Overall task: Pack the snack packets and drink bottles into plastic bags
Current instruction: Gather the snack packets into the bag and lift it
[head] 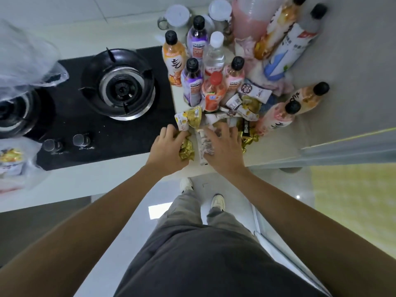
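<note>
Here, left hand (166, 146) gripping gold packet (186, 150), snack-filled plastic bag (15, 163) far left

Bottles (194, 82) stand toward the worktop's (342, 61) back edge, right of the stove (102, 116); snack packets (235, 110) lie before them near the front edge; plastic bags (19, 61) sit at the stove's left

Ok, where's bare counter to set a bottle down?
Bare counter runs right of the tall bottles. Crowded: the bottle cluster and snack packets beside the stove, where both hands work.
</note>
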Demonstrator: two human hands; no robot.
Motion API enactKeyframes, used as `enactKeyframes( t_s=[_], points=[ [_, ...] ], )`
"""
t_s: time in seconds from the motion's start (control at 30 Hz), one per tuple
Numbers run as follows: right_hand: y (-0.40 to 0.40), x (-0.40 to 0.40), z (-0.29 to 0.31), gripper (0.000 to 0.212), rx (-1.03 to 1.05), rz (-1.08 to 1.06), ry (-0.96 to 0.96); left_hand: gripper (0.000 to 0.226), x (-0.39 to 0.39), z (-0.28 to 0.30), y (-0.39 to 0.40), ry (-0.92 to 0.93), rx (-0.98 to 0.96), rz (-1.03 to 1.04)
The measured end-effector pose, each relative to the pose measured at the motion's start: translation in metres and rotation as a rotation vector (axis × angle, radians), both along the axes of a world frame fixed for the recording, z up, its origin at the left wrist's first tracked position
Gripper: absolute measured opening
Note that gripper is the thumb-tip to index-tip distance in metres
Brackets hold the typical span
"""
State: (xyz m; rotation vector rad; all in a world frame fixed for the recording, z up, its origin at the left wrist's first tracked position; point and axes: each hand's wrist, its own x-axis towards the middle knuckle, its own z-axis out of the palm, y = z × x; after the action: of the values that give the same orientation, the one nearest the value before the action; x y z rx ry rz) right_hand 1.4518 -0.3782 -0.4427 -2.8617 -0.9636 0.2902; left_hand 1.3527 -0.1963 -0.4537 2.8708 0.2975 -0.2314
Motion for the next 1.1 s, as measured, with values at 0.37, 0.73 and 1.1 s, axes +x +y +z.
enactKeyframes(
  t_s=[0.37,0.73,1.1],
  points=[
    [0.045,-0.045,0.041,0.073,0.276,0.333,-0.006,0.082,-0.089,0.056,0.013,-0.131,0.047,0.343],
    [0.185,-0.171,0.072,0.072,0.360,0.694,0.022,0.080,-0.270,0.094,0.099,-0.185,0.113,0.713],
    [0.364,-0.313,0.064,0.080,0.307,0.741,0.062,0.078,-0.438,0.097,0.252,-0.108,0.104,0.793]
  ],
)
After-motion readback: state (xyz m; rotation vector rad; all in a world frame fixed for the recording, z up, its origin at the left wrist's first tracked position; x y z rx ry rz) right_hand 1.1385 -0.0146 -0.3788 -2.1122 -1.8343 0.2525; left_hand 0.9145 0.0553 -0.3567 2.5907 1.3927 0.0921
